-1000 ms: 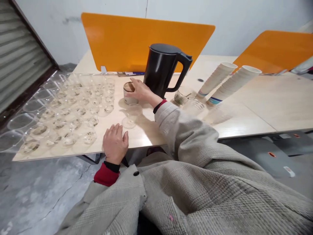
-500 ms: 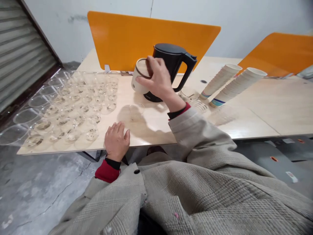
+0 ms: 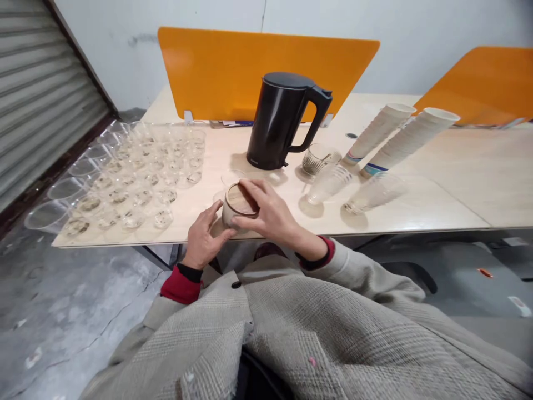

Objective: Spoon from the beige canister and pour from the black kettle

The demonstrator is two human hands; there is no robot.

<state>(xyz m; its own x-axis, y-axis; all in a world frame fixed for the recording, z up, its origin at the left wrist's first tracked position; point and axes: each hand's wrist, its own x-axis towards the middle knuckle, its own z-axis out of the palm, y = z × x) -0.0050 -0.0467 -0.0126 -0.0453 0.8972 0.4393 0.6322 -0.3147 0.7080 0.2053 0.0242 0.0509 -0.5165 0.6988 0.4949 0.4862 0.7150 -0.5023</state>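
Observation:
A small cream canister (image 3: 228,215) with a wood-coloured lid is near the table's front edge. My right hand (image 3: 270,214) grips it from above and the right, fingers and thumb across its top. My left hand (image 3: 204,236) is at its left side, thumb and fingers spread apart around it; whether they press on it I cannot tell. Just behind the canister stands a clear plastic cup (image 3: 233,176), hard to make out. A black electric kettle (image 3: 272,125) stands farther back.
Rows of clear cups (image 3: 141,197) with dark bits in them fill the table's left. To the right are a ribbed glass (image 3: 312,161), stacks of clear cups (image 3: 328,183) and two leaning stacks of paper cups (image 3: 410,141). An orange partition (image 3: 233,72) rises behind.
My right hand has brought the canister from beside the kettle toward me. My left hand has lifted from the table edge and moved right, up to the canister.

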